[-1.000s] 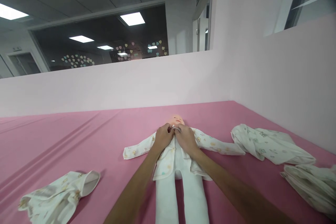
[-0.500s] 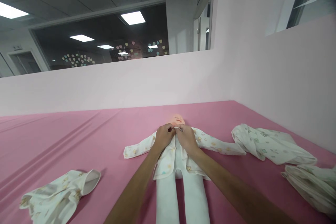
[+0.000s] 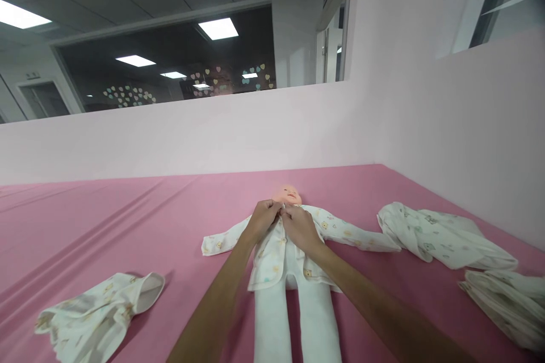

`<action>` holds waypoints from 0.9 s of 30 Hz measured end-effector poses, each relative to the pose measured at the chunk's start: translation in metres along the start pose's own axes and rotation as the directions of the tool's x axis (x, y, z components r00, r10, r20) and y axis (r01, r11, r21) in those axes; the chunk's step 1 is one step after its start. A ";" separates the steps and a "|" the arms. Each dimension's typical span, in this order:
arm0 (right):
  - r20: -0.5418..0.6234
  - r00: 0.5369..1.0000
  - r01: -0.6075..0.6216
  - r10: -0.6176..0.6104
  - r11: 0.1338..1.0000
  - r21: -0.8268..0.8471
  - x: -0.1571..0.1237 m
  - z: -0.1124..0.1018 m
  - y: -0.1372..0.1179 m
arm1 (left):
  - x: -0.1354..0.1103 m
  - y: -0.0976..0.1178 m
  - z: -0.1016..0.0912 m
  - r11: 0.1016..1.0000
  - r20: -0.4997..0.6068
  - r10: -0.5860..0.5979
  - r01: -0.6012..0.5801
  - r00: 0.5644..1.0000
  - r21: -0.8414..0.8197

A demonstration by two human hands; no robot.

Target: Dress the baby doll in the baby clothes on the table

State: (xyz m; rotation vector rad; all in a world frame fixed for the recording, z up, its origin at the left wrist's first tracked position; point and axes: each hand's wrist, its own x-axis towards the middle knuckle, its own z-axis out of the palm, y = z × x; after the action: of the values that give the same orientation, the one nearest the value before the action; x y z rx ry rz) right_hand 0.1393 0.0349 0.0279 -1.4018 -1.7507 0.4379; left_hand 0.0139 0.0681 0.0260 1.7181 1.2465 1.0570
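A baby doll (image 3: 291,194) lies face up on the pink sheet, its head away from me and its white-trousered legs (image 3: 272,317) toward me. It wears a white printed jacket (image 3: 268,264), sleeves spread to both sides, the front parted lower down. At the collar, just below the doll's chin, my left hand (image 3: 264,218) pinches the left edge of the jacket. My right hand (image 3: 298,226) pinches the other edge right beside it, the fingertips of both nearly touching. A small white bit of the collar shows between them; the fastening itself is hidden.
A crumpled printed baby garment (image 3: 100,315) lies at the front left. On the right are a bunched white printed cloth (image 3: 447,235) and a folded one (image 3: 506,306) nearer me. The pink sheet (image 3: 191,215) meets a white wall (image 3: 191,142) behind the doll.
My hands have drawn closer together at the collar, and the right has rolled inward. Less of the white collar edge shows between the fingers. The doll stays in place.
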 end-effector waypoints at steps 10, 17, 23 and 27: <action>0.005 1.000 0.030 -0.029 0.997 -0.066 -0.001 0.002 0.001 | 0.006 -0.004 0.000 1.000 -0.049 0.027 -0.026 0.998 0.006; -0.091 0.991 -0.095 0.096 0.995 0.007 0.014 0.002 0.020 | 0.002 -0.001 0.001 0.993 -0.035 0.082 -0.079 0.996 0.089; -0.116 0.985 -0.126 0.131 0.991 0.045 0.025 -0.003 0.032 | 0.004 0.004 0.004 0.936 -0.050 0.159 -0.135 0.986 0.325; -0.134 0.981 -0.125 0.140 0.986 0.110 0.025 -0.005 0.031 | 0.008 0.003 0.006 0.896 -0.089 0.200 -0.145 0.976 0.419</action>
State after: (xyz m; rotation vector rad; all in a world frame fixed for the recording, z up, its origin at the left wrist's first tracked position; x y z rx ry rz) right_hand 0.1622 0.0665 0.0186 -1.4466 -1.5071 0.4801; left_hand 0.0221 0.0746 0.0283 2.1404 1.5026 1.0777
